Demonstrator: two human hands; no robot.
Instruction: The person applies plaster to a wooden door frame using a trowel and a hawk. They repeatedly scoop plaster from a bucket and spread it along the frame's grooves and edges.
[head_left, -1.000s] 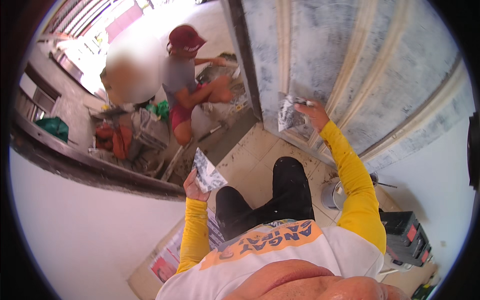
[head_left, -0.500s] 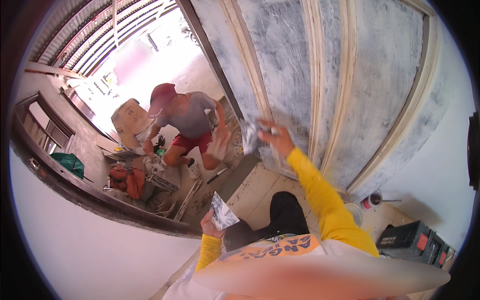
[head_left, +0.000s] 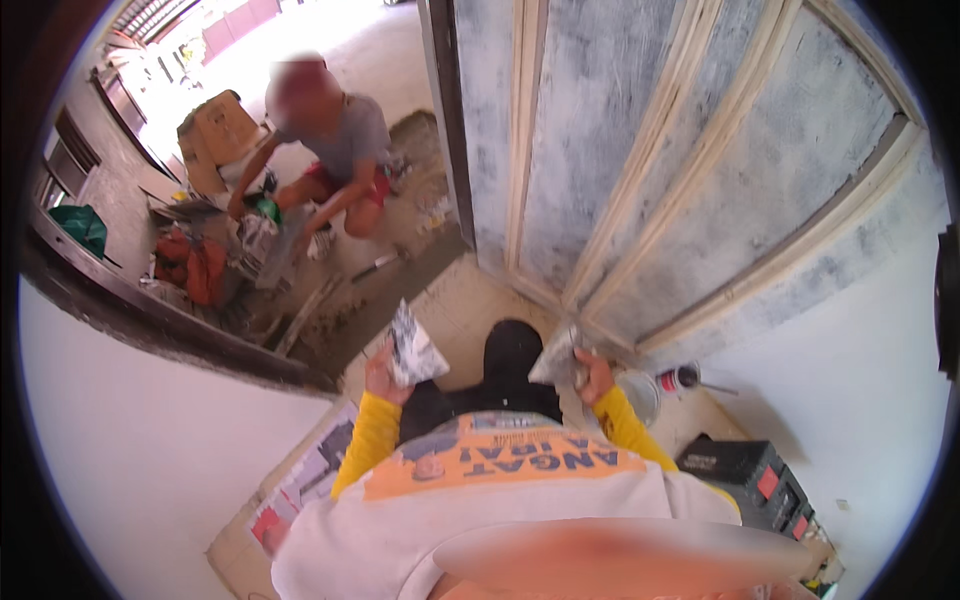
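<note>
My left hand (head_left: 381, 376) grips a flat putty scraper (head_left: 416, 350), thin and roughly triangular, streaked white and dark. To its right, my right hand (head_left: 597, 378) is closed round a second greyish scraper (head_left: 556, 362), also smeared with pale material. The two scrapers are apart, one on each side of my dark-clad knee (head_left: 512, 350). Beyond my hands stands a tall panelled door (head_left: 610, 130), patchily coated in white and grey, with bare tan mouldings. Neither scraper touches it.
Across the dark threshold frame (head_left: 180, 315), another person (head_left: 350, 140) crouches beside rubble, an orange-red bag (head_left: 190, 268) and a cardboard box (head_left: 225, 128). Right of me are a round tub (head_left: 638, 395), a small paint can (head_left: 680, 377) and a black toolbox (head_left: 735, 465).
My right hand has come down from the door's edge to beside my knee, bringing its scraper. My view has tilted down. The other person has leaned toward the bags and lowered an arm.
</note>
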